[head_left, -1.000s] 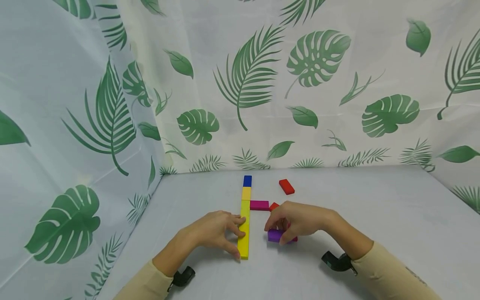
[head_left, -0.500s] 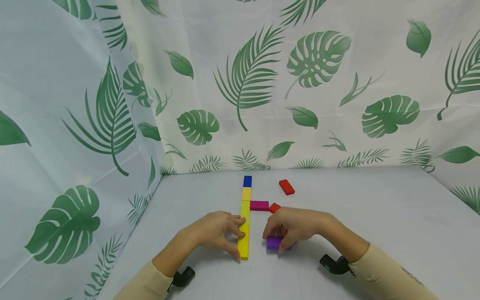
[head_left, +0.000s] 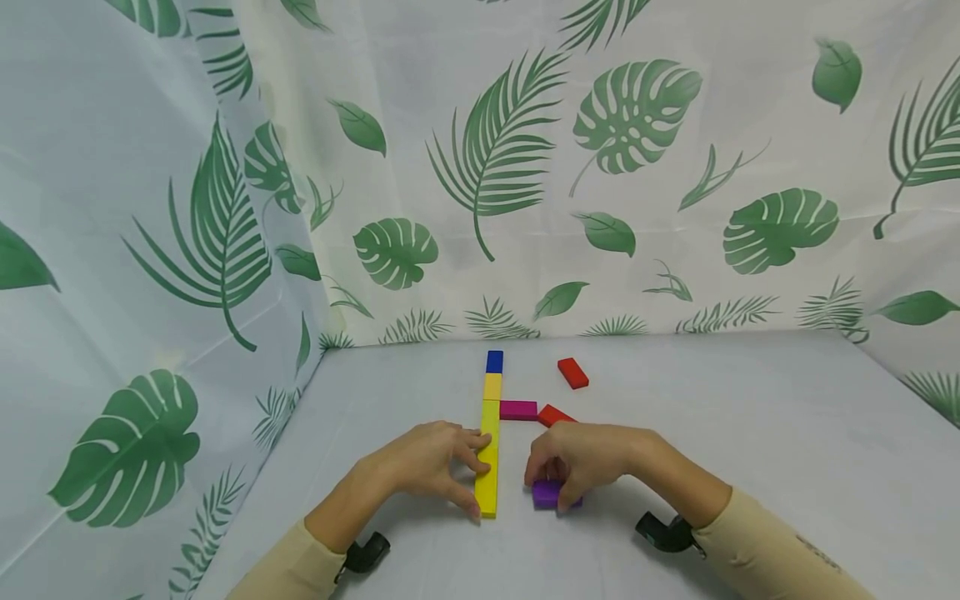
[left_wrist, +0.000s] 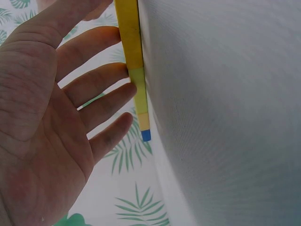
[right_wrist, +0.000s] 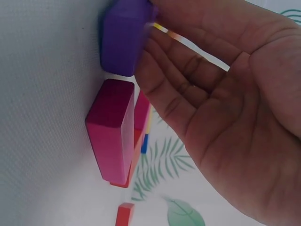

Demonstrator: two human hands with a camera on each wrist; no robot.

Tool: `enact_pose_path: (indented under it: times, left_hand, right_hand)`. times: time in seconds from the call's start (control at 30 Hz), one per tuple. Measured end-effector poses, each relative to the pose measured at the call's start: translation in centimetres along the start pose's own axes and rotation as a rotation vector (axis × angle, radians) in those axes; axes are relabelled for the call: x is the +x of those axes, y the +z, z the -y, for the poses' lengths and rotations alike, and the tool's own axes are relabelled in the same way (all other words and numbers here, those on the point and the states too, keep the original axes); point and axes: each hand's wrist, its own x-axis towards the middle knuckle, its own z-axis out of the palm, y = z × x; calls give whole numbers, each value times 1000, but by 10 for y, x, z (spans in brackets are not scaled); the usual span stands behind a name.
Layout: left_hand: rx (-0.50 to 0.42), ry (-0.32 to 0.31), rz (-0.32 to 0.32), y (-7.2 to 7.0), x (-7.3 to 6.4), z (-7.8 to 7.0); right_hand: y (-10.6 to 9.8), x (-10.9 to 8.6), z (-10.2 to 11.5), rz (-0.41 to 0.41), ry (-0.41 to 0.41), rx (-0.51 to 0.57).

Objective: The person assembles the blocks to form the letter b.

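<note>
My right hand (head_left: pixel 588 458) pinches a purple block (head_left: pixel 546 495) between thumb and fingers, low over the table. In the right wrist view a pink block (right_wrist: pixel 111 127) lies just beyond the purple block (right_wrist: pixel 123 40); in the head view my hand hides it. My left hand (head_left: pixel 427 458) rests its fairly straight fingertips along the left side of a row of yellow blocks (head_left: pixel 490 458). A lighter yellow block (head_left: pixel 492 387) and a blue block (head_left: pixel 495 362) continue that row at its far end. A magenta block (head_left: pixel 518 410) juts out rightward from the row.
A red block (head_left: pixel 553 414) lies slantwise by the magenta block's right end, partly behind my right hand. Another red block (head_left: pixel 573 373) sits apart, farther back. Leaf-patterned curtains (head_left: pixel 525 167) stand behind and left of the pale table (head_left: pixel 712 417).
My right hand has drawn the purple block a little toward me, uncovering more of the slanted red block. The left hand has stayed against the yellow row.
</note>
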Motion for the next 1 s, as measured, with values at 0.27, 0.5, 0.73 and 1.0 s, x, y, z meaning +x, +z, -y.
enact_pose_path:
  times: [0.27,0.5,0.73,1.0]
  left_hand:
    - [3,-1,-9,0,-1,0]
    - [0,-5,-4,-1,-1,0]
    - [-12,-12,5,-1,0,0]
    - [-15,-14,16,-1,1,-1]
  right_hand:
    - [1,2,1,-1,4,-13]
    - [0,2,1,8,18,2]
    - [0,0,2,20,31,16]
    - [0,-1,1,24,29,24]
